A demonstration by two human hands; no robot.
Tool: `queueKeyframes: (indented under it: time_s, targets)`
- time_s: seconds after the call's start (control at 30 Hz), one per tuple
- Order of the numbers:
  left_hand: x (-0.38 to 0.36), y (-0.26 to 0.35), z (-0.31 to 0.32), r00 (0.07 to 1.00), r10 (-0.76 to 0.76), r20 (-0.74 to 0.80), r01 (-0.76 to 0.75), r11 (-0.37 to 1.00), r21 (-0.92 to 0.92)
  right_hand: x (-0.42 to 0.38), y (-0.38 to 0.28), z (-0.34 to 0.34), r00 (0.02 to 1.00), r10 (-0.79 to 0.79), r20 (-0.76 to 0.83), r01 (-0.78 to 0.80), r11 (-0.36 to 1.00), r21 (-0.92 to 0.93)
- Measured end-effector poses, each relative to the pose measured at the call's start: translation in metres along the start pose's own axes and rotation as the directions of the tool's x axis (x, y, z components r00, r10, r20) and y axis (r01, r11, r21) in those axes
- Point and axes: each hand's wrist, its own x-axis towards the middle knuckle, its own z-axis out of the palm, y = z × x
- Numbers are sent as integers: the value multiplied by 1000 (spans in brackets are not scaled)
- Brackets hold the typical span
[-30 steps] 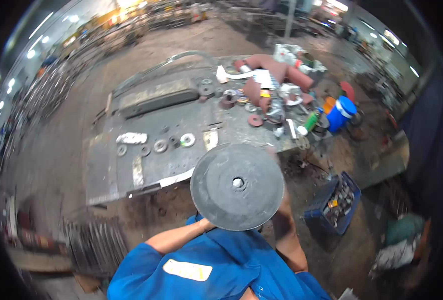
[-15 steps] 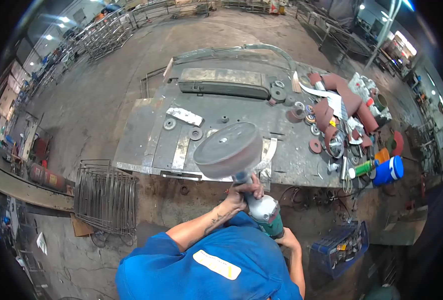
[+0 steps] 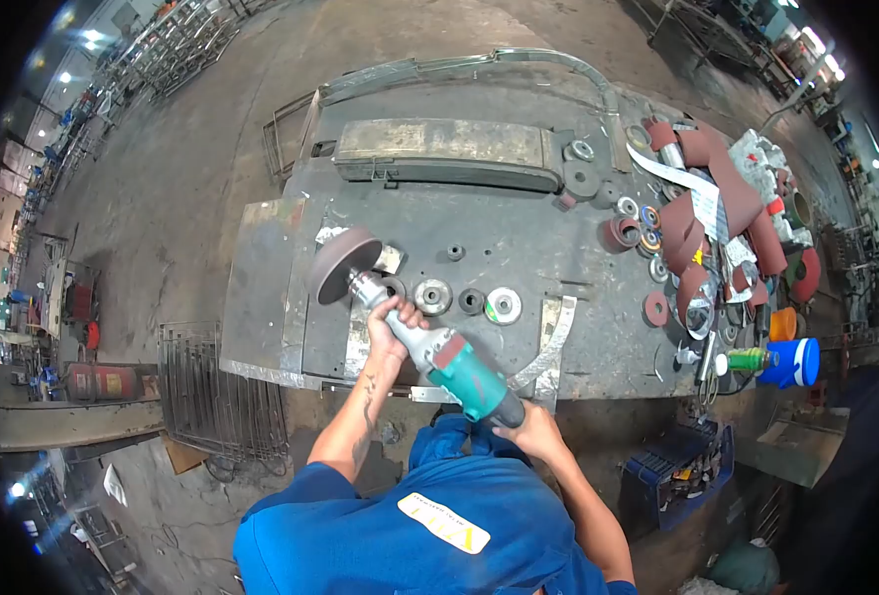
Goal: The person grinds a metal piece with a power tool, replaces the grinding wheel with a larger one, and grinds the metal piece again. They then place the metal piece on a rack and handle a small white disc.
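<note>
A green and silver power grinder (image 3: 466, 382) slants across the front of the workbench (image 3: 261, 283). My left hand (image 3: 390, 332) is wrapped around its silver neck, just behind the wheel. My right hand (image 3: 533, 433) grips the dark rear end of the body, close to my waist. At the far left end of the tool sits a wide brown abrasive wheel (image 3: 348, 260), tilted and held above the bench. Beyond the tool lie a grey disc (image 3: 432, 297), a small dark ring (image 3: 471, 301) and a pale disc with a green mark (image 3: 504, 305).
A long metal box (image 3: 449, 149) lies at the back of the bench. Brown abrasive rolls (image 3: 722, 188) and discs crowd the right side. A blue jug (image 3: 794, 363) stands by the right edge. On the floor are a blue crate (image 3: 679, 476) and metal racks (image 3: 221, 397).
The grinder has swung out over the bench, its wheel moving left and away from my body. Both hands have moved with it, still holding on. Discs previously hidden behind the wheel now show.
</note>
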Motion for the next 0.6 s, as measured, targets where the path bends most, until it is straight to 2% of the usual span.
queueKeyframes:
  time_s: [0.1,0.17,0.2,0.23,0.27,0.3,0.33,0.37,0.4,0.43,0.47,0.5,0.53,0.6]
  targets:
    - [38,25,4,999,-19,-33,19,1000,5,42,-9,8,996,74,40,-73,997,-7]
    - [53,33,5,998,0,-65,3,999,54,63,-11,14,988,102,112,-113,989,95]
    - [58,33,7,998,-25,-56,25,1000,-5,67,-15,15,996,56,71,-60,997,51]
    - [62,32,7,998,-40,-47,37,997,-61,69,-15,18,995,67,67,-70,997,43]
    - [69,33,-3,988,-151,-24,142,967,-210,74,-12,20,996,56,69,-58,998,30]
    - [61,27,12,984,-139,-112,102,954,-282,80,3,25,994,-33,100,23,995,98]
    - [66,23,1,987,-103,-122,73,970,-233,77,-1,20,982,-187,18,183,976,121]
    - [65,19,6,991,-32,-130,19,994,-105,87,18,19,984,-49,172,18,983,181]
    - [61,14,6,994,-7,-112,-11,988,-156,86,18,9,985,23,172,-61,974,219]
    - [58,4,4,989,-31,-145,2,980,-197,79,11,-6,983,16,184,-81,933,350]
    - [41,-3,16,989,87,-122,-99,991,-94,79,20,-16,967,-187,171,93,890,447]
    - [23,-13,26,998,51,-44,-58,983,-175,85,19,-28,878,-445,178,245,736,631]
    - [15,-26,22,984,114,133,-94,984,-150,81,10,-48,862,-463,208,251,745,618]
    - [-38,-31,81,990,120,-71,-132,969,-210,49,4,-96,896,-271,351,137,923,361]
